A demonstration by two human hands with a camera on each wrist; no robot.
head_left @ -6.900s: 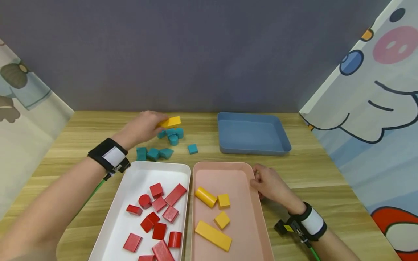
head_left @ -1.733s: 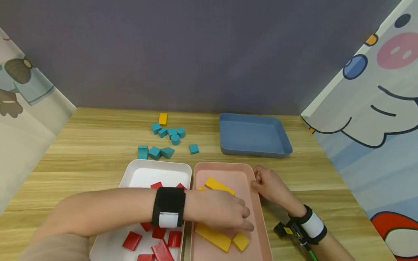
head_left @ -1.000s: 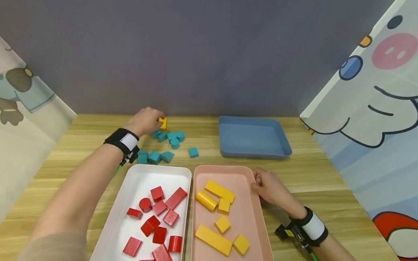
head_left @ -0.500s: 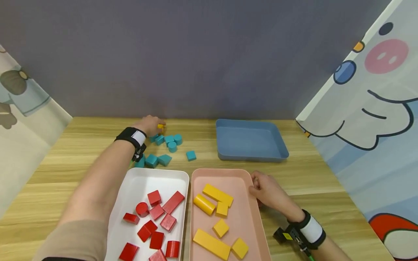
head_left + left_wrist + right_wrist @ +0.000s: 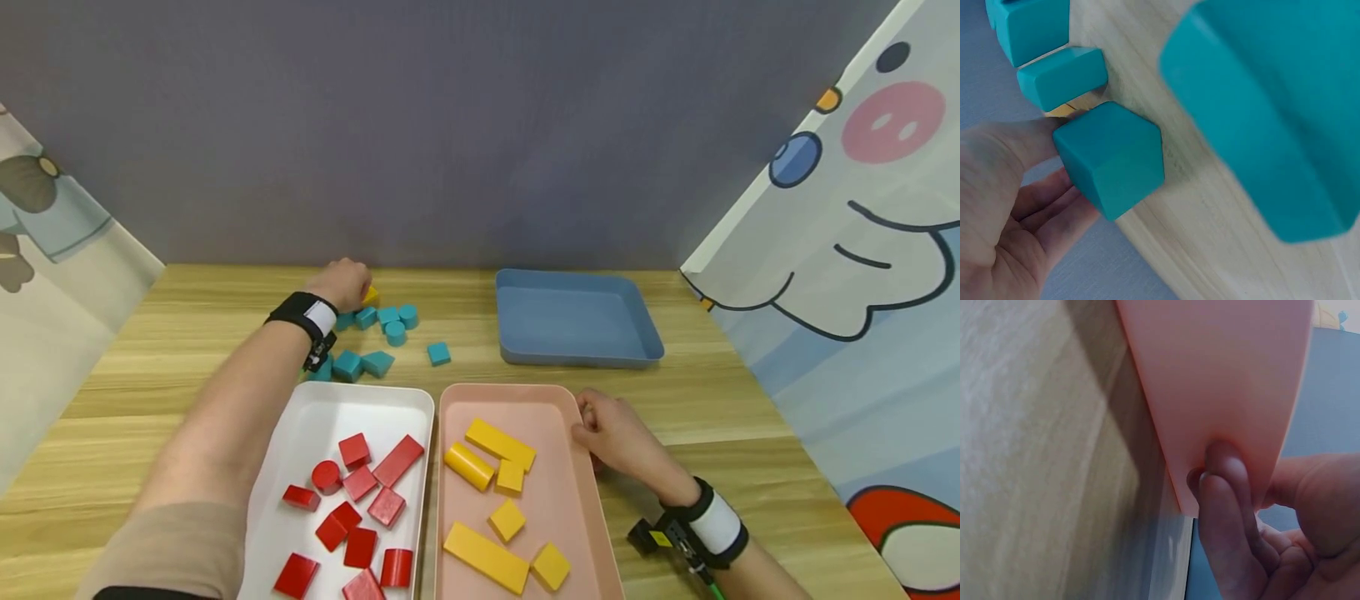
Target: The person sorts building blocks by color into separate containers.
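Welp, swung the left hand (image 5: 342, 285) from the pink tray (image 5: 558, 492) back to the yellow block (image 5: 371, 296), peeking out past the knuckles; can't tell if gripped. Still pinching tray edge with right hand (image 5: 615, 433).

A plain tan sleeve (image 5: 172, 542) ends partway along the left arm (image 5: 221, 425), with a dark strip (image 5: 153, 593) over it; nearer the worktop's (image 5: 468, 333) far edge, that arm wears a black wristband (image 5: 292, 315) bearing a white patch (image 5: 322, 316) and a small black device (image 5: 318, 352). Toward the worktop's right edge, the right arm (image 5: 768, 575) has a matching black-and-white strap (image 5: 717, 523), a black camera block (image 5: 642, 537), a yellow label (image 5: 661, 539) and a thin green cable (image 5: 716, 592).
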